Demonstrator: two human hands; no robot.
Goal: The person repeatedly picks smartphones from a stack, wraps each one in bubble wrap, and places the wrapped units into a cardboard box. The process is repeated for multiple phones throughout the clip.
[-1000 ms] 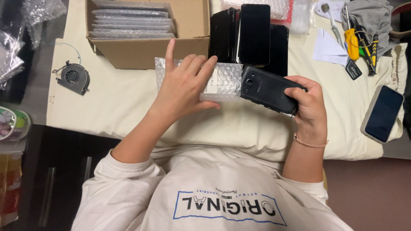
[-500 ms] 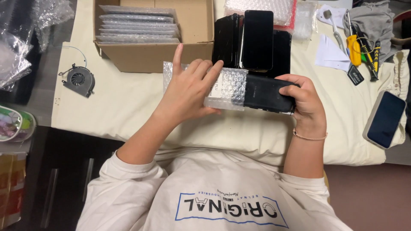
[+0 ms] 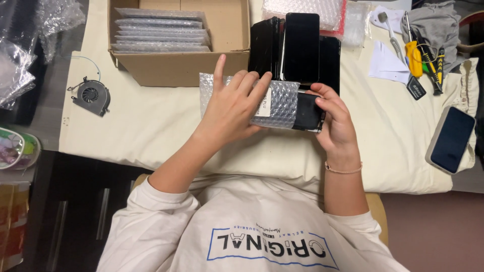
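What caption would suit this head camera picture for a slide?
Left hand steadies a bubble-wrap sleeve while the right hand holds a black phone partly inside it.

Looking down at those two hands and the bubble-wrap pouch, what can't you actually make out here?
Head view, the only one:
- Black phone: mostly inside the bubble-wrap pouch; right hand covers its end.
- Pouch's white label: partly under the left hand.
- Cardboard box: far side cut off by the top edge.
- Stacked black phones: they overlap, so the count is unclear.
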